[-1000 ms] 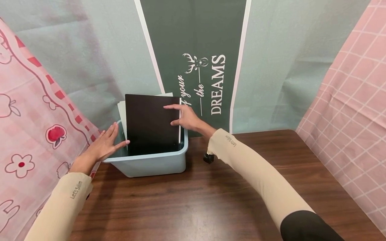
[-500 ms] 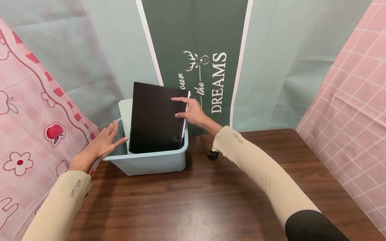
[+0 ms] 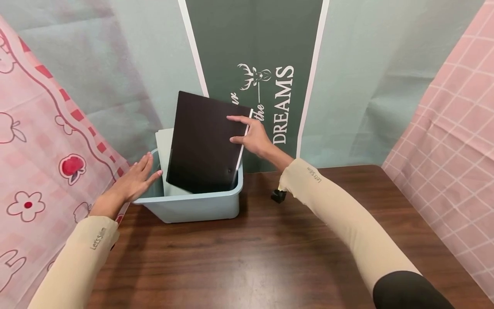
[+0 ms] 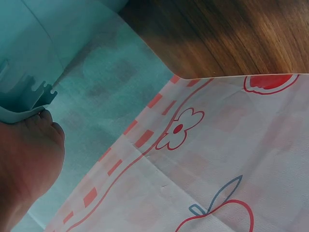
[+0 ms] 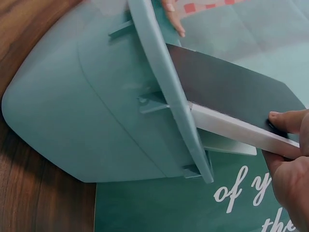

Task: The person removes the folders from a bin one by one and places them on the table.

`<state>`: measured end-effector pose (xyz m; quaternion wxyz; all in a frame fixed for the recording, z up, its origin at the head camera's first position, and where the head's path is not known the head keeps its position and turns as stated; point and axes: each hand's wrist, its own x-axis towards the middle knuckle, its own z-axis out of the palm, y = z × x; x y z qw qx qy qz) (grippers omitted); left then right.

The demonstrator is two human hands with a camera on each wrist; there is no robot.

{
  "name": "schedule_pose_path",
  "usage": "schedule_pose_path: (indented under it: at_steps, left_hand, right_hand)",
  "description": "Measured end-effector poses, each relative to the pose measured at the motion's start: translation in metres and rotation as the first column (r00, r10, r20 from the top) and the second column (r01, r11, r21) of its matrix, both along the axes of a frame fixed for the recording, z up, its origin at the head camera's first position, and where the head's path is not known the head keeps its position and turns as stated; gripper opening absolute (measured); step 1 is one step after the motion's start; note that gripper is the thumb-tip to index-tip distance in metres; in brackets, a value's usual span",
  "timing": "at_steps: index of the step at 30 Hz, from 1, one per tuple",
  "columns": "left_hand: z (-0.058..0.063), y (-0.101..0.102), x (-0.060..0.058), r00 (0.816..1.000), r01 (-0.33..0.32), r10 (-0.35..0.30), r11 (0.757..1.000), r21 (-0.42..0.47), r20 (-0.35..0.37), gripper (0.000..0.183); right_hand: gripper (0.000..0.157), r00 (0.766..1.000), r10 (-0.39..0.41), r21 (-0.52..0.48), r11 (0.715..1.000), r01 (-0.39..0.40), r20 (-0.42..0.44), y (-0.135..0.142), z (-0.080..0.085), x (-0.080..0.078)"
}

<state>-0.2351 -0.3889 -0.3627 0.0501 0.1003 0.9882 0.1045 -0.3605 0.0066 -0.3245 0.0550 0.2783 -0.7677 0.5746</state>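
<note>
A: Grip status, right hand?

B: Right hand (image 3: pixel 254 135) pinches a black panel (image 3: pixel 200 141) at its right edge, above the bin's (image 3: pixel 197 209) right end. Right wrist view: thumb lies on the dark face, fingers come under the white edge strip (image 5: pixel 231 126). Gap is only as wide as that strip.

A: Left?

B: Left hand (image 3: pixel 133 180) is at the bin's left rim, not gripping the panel. Fingers extended close together, thumb spread away over the bin's opening. Left wrist view has the hand against the rim; fingertips partly hidden there.

A: Panel position?

B: Lower part inside the bin, upper part well above the rim. Tilted, left top corner highest. Can't tell if the bottom edge touches the floor of the bin.

A: Materials?

B: Panel: flat, stiff-looking, near square, smooth matte black. Pale board (image 3: pixel 164 148) behind it in the bin, also flat and smooth. Bin: light blue, looks like plastic, rounded corners, walls flaring to a rolled lip.

A: Around the bin?

B: Under it, table (image 3: pixel 247 266), dark wood grain, slight sheen. Behind it, grey-green fabric backdrop (image 3: pixel 355 77), creased, with a dark green band (image 3: pixel 251 34) in white lettering. Left of it, pink printed cloth (image 3: pixel 42 171); far right, pink cloth with a white grid (image 3: pixel 444 128).
</note>
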Motion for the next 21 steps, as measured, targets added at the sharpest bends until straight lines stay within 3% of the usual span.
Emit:
schedule_pose_path:
  at_steps: [10,21]
  left_hand:
    - [0.001,0.002,0.001,1.0,-0.002,0.002,1.0,0.007,-0.004,0.087]
    - [-0.001,0.005,0.005,1.0,-0.012,0.012,1.0,0.003,0.013,0.091]
  right_hand:
    - [0.064,0.997,-0.071,-0.087,0.994,0.068,-0.024,0.014,0.012,0.003]
    - [0.064,0.998,-0.06,-0.213,0.975,0.065,0.028,0.035,0.018,0.011]
